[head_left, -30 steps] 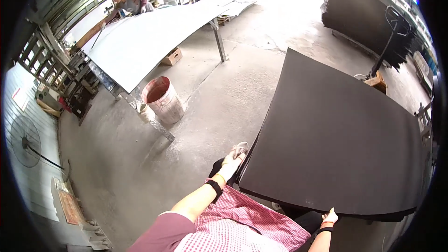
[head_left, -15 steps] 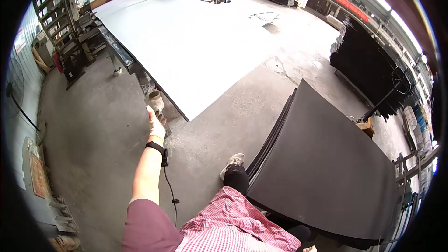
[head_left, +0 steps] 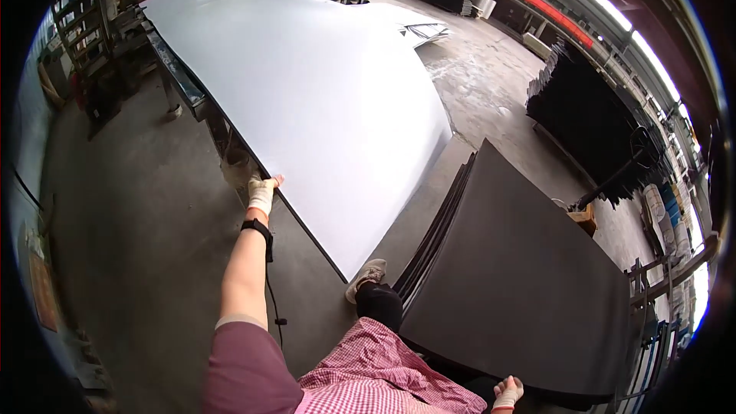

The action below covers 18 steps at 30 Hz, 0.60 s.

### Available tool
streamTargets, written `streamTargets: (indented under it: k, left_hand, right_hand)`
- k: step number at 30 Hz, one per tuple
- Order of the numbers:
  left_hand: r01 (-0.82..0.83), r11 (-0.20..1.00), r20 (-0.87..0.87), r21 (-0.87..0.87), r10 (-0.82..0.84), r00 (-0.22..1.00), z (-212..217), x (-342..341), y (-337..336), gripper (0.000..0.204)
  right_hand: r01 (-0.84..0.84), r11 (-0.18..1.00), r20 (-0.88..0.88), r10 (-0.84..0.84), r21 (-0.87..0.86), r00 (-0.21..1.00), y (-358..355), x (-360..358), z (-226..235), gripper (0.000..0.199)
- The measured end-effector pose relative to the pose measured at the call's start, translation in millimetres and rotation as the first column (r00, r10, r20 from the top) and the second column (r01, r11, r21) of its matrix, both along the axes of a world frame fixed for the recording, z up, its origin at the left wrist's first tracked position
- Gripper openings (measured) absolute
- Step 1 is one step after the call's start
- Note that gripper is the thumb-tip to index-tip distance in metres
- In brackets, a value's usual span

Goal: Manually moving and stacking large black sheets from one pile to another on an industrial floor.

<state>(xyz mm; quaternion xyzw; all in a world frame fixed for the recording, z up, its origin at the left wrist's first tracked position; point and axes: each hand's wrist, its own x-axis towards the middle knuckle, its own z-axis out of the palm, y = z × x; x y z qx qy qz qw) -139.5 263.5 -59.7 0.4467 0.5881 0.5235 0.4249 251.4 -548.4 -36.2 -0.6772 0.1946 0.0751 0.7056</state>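
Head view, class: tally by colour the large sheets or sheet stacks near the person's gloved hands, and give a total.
White sheet, its edge touched by the left hand: 1
Black sheet stack, near the right hand: 1
Total: 2

Reddish rectangular sign [head_left: 44, 291] low on left wall, long red banner [head_left: 529, 0] overhead at right
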Motion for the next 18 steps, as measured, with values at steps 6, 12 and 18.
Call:
streamTargets:
  k: [6, 12, 18]
  left_hand:
    - [0.625, 0.779, -0.199, -0.052, -0.621, 0.758, 53.1, 67.5, -178.5, 0.048]
    - [0.905, 0.298, -0.289, 0.303, -0.876, 0.385, 60.7, 161.5, -369.5, 0.029]
    - [0.958, -0.284, -0.778, -0.042, -0.592, -0.21, 206.9, 154.4, -476.3, 0.041]
  right_hand:
    - [-0.529, 0.825, 0.461, 0.554, -0.196, 0.693, 237.6, -67.4, 146.4, 0.028]
    - [-0.325, 0.439, 0.537, 0.774, -0.837, -0.336, 360.8, -217.3, 290.3, 0.062]
    - [0.059, 0.65, 0.647, 0.76, -0.758, -0.062, 278.9, -146.7, 312.0, 0.028]
